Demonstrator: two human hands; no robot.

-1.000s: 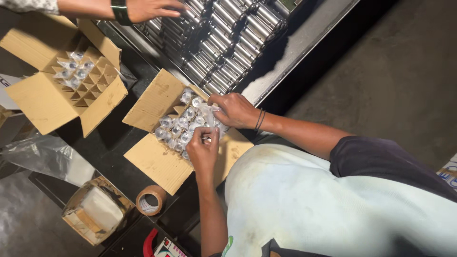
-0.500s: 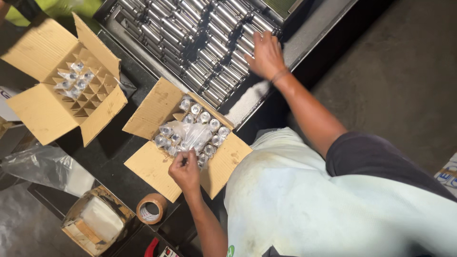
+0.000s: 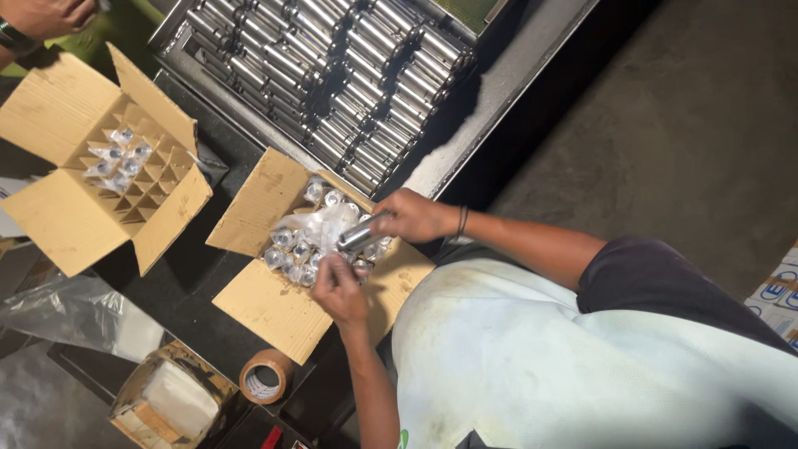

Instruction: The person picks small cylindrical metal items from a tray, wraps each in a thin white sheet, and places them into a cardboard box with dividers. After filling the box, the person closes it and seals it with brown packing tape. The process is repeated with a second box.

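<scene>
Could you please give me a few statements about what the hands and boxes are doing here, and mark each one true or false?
1. The right hand holds a shiny metal cylinder over the nearer cardboard box. True.
2. The left hand rests on the roll of tape. False: it is at the nearer box, among the wrapped pieces; the tape lies apart on the table.
3. The metal tray is empty. False: it holds rows of metal cylinders.
4. The farther cardboard box has a cardboard divider grid, only partly filled. True.
5. Another person's hand shows at the upper left corner. True.
</scene>
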